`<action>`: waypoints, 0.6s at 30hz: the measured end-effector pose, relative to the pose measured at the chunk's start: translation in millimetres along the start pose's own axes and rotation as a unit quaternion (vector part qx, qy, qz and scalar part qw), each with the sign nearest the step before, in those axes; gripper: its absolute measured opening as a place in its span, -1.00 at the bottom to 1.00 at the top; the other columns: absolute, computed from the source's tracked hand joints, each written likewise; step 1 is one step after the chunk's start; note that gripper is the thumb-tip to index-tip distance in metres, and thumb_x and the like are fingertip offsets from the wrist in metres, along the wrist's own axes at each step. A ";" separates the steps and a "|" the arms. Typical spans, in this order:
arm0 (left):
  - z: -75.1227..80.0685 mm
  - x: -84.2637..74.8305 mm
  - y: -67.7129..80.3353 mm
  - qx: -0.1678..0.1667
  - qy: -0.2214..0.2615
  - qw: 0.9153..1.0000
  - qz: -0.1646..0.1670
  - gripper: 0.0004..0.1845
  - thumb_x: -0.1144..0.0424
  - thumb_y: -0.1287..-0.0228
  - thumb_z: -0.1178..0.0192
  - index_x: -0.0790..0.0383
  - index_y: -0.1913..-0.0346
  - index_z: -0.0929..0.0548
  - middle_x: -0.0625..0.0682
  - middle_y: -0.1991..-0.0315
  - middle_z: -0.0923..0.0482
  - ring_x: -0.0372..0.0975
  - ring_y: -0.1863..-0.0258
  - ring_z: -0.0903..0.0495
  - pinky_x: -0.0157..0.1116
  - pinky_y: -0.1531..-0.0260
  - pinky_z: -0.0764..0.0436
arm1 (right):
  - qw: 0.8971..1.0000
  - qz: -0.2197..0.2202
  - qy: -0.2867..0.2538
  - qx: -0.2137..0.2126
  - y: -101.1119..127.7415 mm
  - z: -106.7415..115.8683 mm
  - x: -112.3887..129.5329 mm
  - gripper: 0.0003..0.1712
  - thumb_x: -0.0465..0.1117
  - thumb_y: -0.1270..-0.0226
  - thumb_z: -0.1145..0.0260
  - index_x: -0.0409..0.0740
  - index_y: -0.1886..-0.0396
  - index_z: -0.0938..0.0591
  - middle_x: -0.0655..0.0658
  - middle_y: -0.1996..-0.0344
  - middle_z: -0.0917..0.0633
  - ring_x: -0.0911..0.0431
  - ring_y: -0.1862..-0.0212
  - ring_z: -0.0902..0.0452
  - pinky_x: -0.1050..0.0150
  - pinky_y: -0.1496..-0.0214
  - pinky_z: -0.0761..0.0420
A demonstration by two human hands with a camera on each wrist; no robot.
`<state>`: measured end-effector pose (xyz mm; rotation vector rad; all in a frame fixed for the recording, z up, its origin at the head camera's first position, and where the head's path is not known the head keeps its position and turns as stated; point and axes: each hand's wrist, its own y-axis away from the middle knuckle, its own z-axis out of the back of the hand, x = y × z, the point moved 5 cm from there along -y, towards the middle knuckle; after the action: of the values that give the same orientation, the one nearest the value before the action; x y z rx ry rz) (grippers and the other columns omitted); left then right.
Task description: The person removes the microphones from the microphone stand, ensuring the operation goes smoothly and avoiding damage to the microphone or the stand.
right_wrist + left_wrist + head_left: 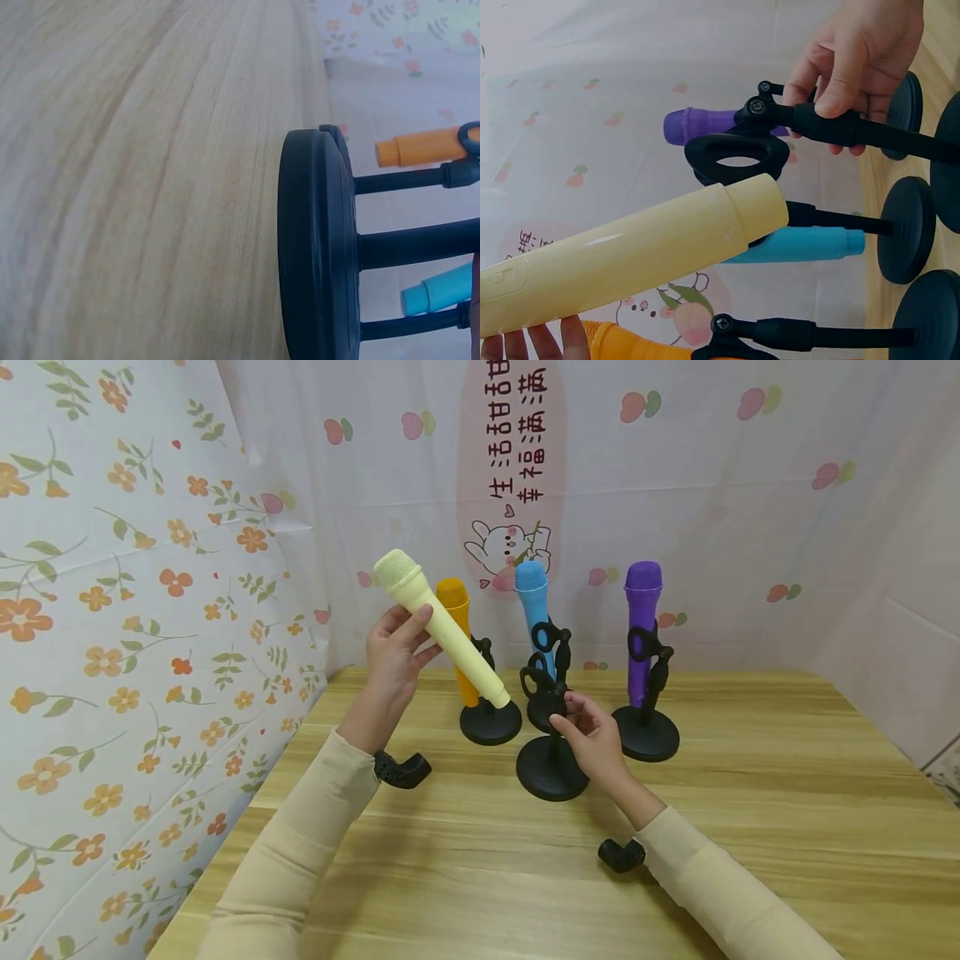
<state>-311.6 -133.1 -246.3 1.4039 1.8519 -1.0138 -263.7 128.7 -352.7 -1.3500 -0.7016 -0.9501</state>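
A pale yellow microphone (457,643) is gripped by my left hand (396,647), tilted with its head up to the left and its tail end down to the right. My right hand (594,735) pinches the stem of a black microphone stand (553,768), whose ring clip (739,156) has nothing in it. The tail of the yellow microphone is near that clip but apart from it. Behind stand an orange microphone (453,597), a blue microphone (532,589) and a purple microphone (642,602), each in its own black stand.
All the stands rest on a wooden table (480,877). A patterned cloth (375,485) hangs behind, and a floral cloth (135,652) covers the left side. Black curved pieces (402,771) show at both wrists.
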 end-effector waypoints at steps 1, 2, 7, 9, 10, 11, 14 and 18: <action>1.4 0.3 0.6 0.000 -0.001 1.000 0.002 -0.87 0.33 -0.26 -0.31 0.15 0.16 -0.62 0.03 0.21 -0.59 -0.18 0.35 -0.61 -0.19 0.29 -0.66 | 1.000 -0.001 0.000 0.000 0.1 0.0 -0.4 -0.62 -0.50 -0.27 -0.30 -0.56 -0.06 -0.50 -0.45 0.15 -0.58 0.21 0.28 -0.48 0.54 0.18 -0.54; 2.9 0.6 1.1 0.000 -0.002 1.000 0.003 -0.88 0.33 -0.27 -0.31 0.16 0.16 -0.62 0.03 0.20 -0.59 -0.18 0.35 -0.61 -0.19 0.29 -0.66 | 1.000 -0.002 0.002 -0.001 0.1 -0.1 -0.9 -0.62 -0.49 -0.27 -0.31 -0.56 -0.07 -0.50 -0.45 0.15 -0.58 0.22 0.28 -0.48 0.54 0.18 -0.54; 10.1 2.0 4.5 -0.002 -0.013 1.000 0.011 -0.86 0.32 -0.29 -0.29 0.17 0.13 -0.59 0.03 0.21 -0.58 -0.18 0.34 -0.61 -0.20 0.30 -0.66 | 1.000 -0.002 -0.004 -0.002 -0.5 0.1 -2.4 -0.61 -0.50 -0.26 -0.31 -0.55 -0.07 -0.50 -0.45 0.15 -0.58 0.23 0.28 -0.48 0.53 0.17 -0.53; 13.0 2.6 6.4 -0.002 -0.023 1.000 0.014 -0.84 0.31 -0.30 -0.29 0.19 0.10 -0.58 0.03 0.21 -0.58 -0.19 0.34 -0.60 -0.21 0.30 -0.65 | 1.000 0.000 -0.010 -0.004 -0.8 0.3 -2.5 -0.61 -0.51 -0.26 -0.31 -0.56 -0.07 -0.50 -0.45 0.15 -0.57 0.23 0.28 -0.49 0.52 0.18 -0.53; 14.6 3.2 7.1 -0.002 -0.027 1.000 0.016 -0.83 0.30 -0.30 -0.29 0.19 0.09 -0.58 0.03 0.20 -0.59 -0.19 0.34 -0.60 -0.21 0.30 -0.64 | 1.000 0.000 -0.014 -0.004 -0.9 0.4 -2.6 -0.61 -0.51 -0.25 -0.30 -0.57 -0.07 -0.51 -0.46 0.16 -0.57 0.23 0.29 -0.49 0.52 0.19 -0.53; 16.3 3.8 7.7 -0.002 -0.031 0.999 0.018 -0.82 0.29 -0.30 -0.29 0.19 0.08 -0.57 0.03 0.20 -0.59 -0.19 0.34 -0.59 -0.21 0.29 -0.64 | 1.000 0.002 -0.016 -0.005 -1.0 0.4 -2.5 -0.61 -0.52 -0.25 -0.30 -0.57 -0.06 -0.51 -0.46 0.16 -0.57 0.23 0.29 -0.49 0.52 0.19 -0.53; 21.2 6.2 9.5 -0.004 -0.039 0.999 0.026 -0.81 0.28 -0.31 -0.27 0.19 0.07 -0.56 0.01 0.18 -0.59 -0.20 0.33 -0.59 -0.21 0.29 -0.62 | 1.000 0.004 -0.016 -0.005 -0.9 0.6 -2.0 -0.62 -0.52 -0.25 -0.30 -0.57 -0.05 -0.51 -0.45 0.18 -0.57 0.23 0.29 -0.48 0.52 0.20 -0.53; 26.8 9.3 12.8 -0.006 -0.041 0.998 0.040 -0.82 0.29 -0.33 -0.25 0.19 0.06 -0.55 0.01 0.18 -0.56 -0.21 0.35 -0.58 -0.24 0.33 -0.62 | 1.000 0.001 -0.015 0.000 -0.9 0.1 -1.9 -0.63 -0.52 -0.26 -0.30 -0.56 -0.05 -0.51 -0.46 0.18 -0.57 0.22 0.29 -0.49 0.53 0.20 -0.53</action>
<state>-301.3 -149.1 -270.9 1.3974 1.7264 -1.0030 -265.4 129.1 -353.9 -1.3663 -0.7231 -0.9297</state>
